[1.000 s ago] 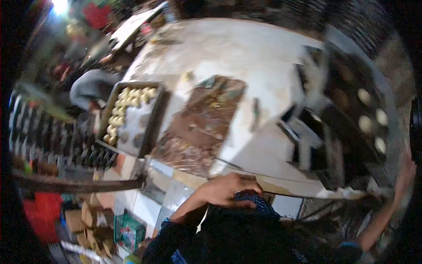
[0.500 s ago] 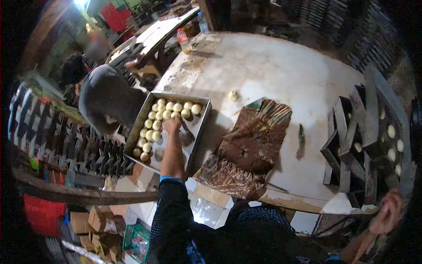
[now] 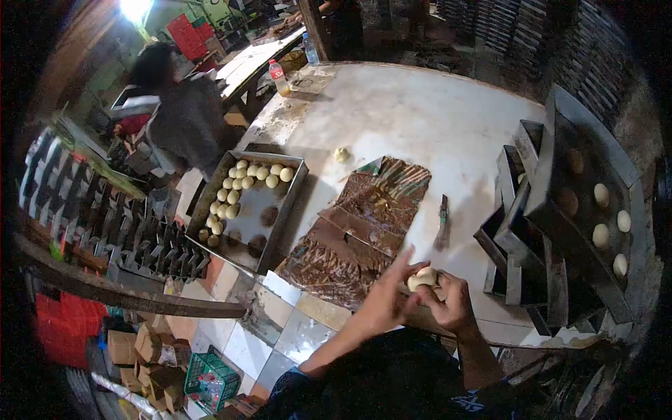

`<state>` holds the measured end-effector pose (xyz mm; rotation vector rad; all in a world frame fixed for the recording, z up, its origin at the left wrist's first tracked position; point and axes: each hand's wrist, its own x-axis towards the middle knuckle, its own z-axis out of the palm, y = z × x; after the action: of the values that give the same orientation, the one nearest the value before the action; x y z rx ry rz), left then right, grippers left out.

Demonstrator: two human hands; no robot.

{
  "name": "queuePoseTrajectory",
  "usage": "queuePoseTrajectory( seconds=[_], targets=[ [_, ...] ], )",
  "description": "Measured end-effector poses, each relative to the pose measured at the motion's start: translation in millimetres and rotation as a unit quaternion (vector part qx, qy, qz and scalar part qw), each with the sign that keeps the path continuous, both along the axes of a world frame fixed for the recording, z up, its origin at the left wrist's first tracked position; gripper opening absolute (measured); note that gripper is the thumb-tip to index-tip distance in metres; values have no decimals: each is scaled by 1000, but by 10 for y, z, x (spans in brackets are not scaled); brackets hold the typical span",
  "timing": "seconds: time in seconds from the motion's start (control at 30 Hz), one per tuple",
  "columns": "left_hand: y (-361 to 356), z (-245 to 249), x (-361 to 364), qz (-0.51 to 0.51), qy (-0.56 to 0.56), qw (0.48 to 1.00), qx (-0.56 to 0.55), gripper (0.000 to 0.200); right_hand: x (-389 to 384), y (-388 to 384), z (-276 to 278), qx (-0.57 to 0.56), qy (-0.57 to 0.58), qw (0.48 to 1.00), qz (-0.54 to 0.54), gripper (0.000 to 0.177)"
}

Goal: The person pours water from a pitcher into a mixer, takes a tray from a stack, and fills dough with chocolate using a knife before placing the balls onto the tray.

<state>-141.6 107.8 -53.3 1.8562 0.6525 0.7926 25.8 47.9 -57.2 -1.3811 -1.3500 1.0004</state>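
A pale dough ball (image 3: pixel 422 278) sits in the curled fingers of my right hand (image 3: pixel 453 302), just above the table's near edge. Close by on its left is my left hand (image 3: pixel 386 299), fingers stretched out and thumb near the dough; whether it touches is hard to tell. Behind both hands lies a brown-smeared sheet (image 3: pixel 353 241). To the left stands a metal tray (image 3: pixel 288 215) partly filled with round dough balls (image 3: pixel 232 197). A single dough ball (image 3: pixel 341 155) rests on the table beyond the sheet.
Stacked metal trays (image 3: pixel 521 234), some with dough balls, stand at the right. A thin knife-like tool (image 3: pixel 443 215) lies beside the sheet. Bottles (image 3: pixel 278 77) are at the far corner. Another person (image 3: pixel 185 115) is beyond the tray. A green crate (image 3: pixel 211 381) sits below.
My left hand has left the tray of dough balls and come beside my right. My right hand has moved in from the right-hand trays and holds a dough ball. The other person has straightened up.
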Motion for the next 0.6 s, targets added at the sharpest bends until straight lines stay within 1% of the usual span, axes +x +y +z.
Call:
queuePoseTrajectory(
  seconds=[0.03,0.1,0.13,0.17,0.2,0.23,0.3,0.37,0.4,0.43,0.47,0.5,0.53,0.57,0.6],
  targets=[
    [-86,123,96,6,16,995,101,91,72,-50,66,3,5,1000,2,39],
    [-308,269,191,50,-74,994,-58,91,203,-157,263,70,11,997,-14,39],
    [-311,109,151,10,-105,987,-123,86,287,-140,221,210,-83,974,-9,42],
    [-321,34,129,-30,-136,972,-191,83,335,-180,273,223,-126,966,39,49],
    [-419,29,146,-7,-152,960,-236,66,313,-248,299,220,-122,965,77,52],
    [-543,80,207,104,-94,968,-210,52,270,-318,323,218,-120,962,114,55],
    [-736,188,339,174,-163,955,-177,39,242,-452,361,241,-114,959,93,57],
    [-909,66,368,181,-119,976,-24,34,199,-560,377,230,-40,972,-2,47],
    [-1057,75,427,209,-108,971,45,28,165,-594,244,264,-46,963,-3,35],
    [-1121,52,447,214,-122,963,109,45,53,-637,258,312,-32,948,-55,26],
    [-1235,81,452,194,-192,962,25,57,-76,-702,203,308,-15,945,-112,24],
    [-1305,139,430,172,-260,948,-60,70,-209,-765,137,303,2,939,-166,22],
    [-1230,163,260,88,-232,968,-42,87,-326,-794,133,265,29,952,-153,20],
    [-1197,79,115,109,-128,984,54,73,-443,-736,116,313,-28,944,-100,20],
    [-1239,35,-36,135,-126,983,6,64,-617,-683,-77,257,-2,960,-110,20]
  ],
)
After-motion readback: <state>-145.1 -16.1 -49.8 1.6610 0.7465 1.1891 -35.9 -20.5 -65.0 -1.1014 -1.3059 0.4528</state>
